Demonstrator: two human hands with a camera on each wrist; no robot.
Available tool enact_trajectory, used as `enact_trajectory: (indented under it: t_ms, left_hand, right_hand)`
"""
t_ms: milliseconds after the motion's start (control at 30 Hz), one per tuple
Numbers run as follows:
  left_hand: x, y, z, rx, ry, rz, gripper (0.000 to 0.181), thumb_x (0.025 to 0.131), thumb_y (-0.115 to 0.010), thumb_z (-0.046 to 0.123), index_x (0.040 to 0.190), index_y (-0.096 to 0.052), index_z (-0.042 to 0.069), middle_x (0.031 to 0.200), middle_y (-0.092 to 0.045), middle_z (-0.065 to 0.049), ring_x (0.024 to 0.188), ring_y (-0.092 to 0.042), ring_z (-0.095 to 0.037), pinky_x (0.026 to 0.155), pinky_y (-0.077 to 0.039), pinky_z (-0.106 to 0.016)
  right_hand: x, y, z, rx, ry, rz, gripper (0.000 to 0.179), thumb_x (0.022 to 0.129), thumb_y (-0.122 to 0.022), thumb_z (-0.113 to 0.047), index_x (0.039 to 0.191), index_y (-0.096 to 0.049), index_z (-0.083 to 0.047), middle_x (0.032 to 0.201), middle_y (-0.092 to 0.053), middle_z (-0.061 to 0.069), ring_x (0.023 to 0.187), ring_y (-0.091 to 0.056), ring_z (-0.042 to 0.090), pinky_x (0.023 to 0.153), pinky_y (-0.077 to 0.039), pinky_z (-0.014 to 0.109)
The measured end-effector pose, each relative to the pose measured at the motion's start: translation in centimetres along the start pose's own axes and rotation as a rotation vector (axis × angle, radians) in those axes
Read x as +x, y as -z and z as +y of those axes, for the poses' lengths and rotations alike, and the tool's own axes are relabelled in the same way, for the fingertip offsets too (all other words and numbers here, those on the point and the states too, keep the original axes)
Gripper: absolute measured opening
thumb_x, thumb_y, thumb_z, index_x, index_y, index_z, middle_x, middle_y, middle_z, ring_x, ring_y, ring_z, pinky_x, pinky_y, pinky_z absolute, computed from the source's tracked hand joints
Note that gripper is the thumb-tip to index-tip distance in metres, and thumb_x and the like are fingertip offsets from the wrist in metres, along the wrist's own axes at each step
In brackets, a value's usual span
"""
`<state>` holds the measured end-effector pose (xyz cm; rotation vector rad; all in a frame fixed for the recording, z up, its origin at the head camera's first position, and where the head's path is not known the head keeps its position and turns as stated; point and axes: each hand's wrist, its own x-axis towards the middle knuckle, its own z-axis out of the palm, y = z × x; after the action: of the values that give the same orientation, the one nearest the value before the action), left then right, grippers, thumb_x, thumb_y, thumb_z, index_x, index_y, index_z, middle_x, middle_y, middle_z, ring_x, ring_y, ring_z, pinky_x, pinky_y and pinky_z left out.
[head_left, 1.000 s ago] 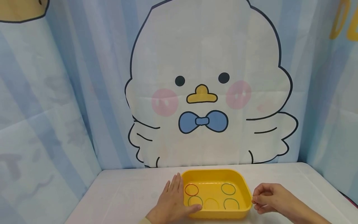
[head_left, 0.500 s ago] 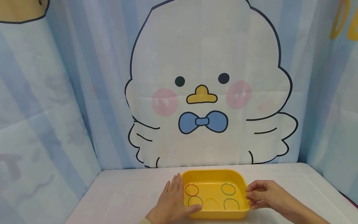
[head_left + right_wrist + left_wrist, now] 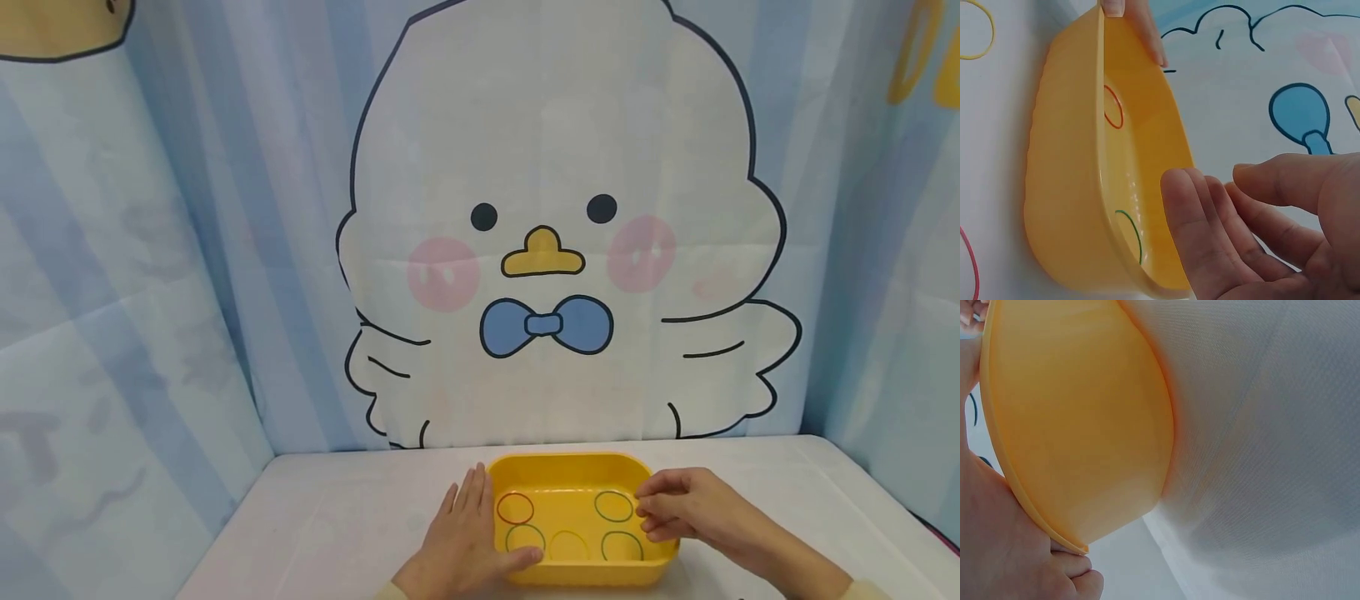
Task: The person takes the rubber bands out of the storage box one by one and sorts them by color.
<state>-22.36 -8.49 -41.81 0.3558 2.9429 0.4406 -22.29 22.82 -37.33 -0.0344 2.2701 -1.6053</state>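
Observation:
My left hand (image 3: 461, 537) lies along the left side of a yellow tray (image 3: 592, 575), fingers straight at its rim and thumb over the front left corner. In the left wrist view the palm touches the rim. Over the tray's right side hovers my right hand (image 3: 697, 512), fingers loosely bent. The right wrist view shows the thumb (image 3: 1285, 179) apart from the fingers and nothing visible between them. Inside the tray are thin coloured rings like rubber bands: a red ring (image 3: 515, 493), a yellow ring (image 3: 568, 532) and three green, among them a back right green ring (image 3: 613, 492).
On the white table (image 3: 337, 525), in front of the tray, the right wrist view shows a yellow ring (image 3: 992, 28) and part of a pink ring (image 3: 972, 259). A cloth printed with a cartoon bird (image 3: 543, 400) hangs behind the table, with more cloth at both sides.
My right hand has moved left and slightly away from me, from beside the tray's right rim to over its right side. My left hand and the rings in the tray stay in place.

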Motion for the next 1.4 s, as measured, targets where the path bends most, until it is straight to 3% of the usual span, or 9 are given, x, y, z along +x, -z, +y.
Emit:
enact_trajectory:
  t_ms: [300, 967, 1400]
  left_hand:
    - [-0.1, 0.1, 0.1, 0.003, -0.003, -0.001, 0.122, 0.073, -0.050, 0.088, 0.157, -0.021, 0.004, 0.166, -0.016, -0.014, 0.153, -0.020, -0.030, 0.125, -0.016, -0.053]
    - [0.1, -0.1, -0.2, 0.042, -0.036, 0.024, 0.121, 0.075, -0.047, 0.088, 0.156, -0.023, 0.001, 0.165, -0.019, -0.016, 0.153, -0.022, -0.030, 0.124, -0.019, -0.053]
    - [0.0, 0.0, -0.1, 0.059, -0.029, 0.019, 0.120, 0.076, -0.047, 0.088, 0.156, -0.023, 0.003, 0.165, -0.019, -0.016, 0.152, -0.023, -0.030, 0.124, -0.020, -0.053]
  right_hand:
    - [1.2, -1.1, -0.7, 0.022, 0.044, -0.020, 0.035, 0.096, -0.063, -0.012, 0.120, -0.056, 0.012, 0.097, -0.070, 0.012, 0.081, -0.069, 0.019, 0.079, -0.062, 0.035]
    - [3.7, -4.7, -2.5, -0.027, 0.006, 0.065, 0.025, 0.096, -0.062, -0.010, 0.114, -0.062, 0.008, 0.100, -0.070, 0.019, 0.081, -0.071, 0.023, 0.076, -0.062, 0.035]
    - [5.6, -6.6, -3.2, -0.048, 0.048, 0.028, 0.026, 0.095, -0.062, -0.009, 0.113, -0.062, 0.010, 0.097, -0.069, 0.019, 0.077, -0.071, 0.020, 0.072, -0.062, 0.034]
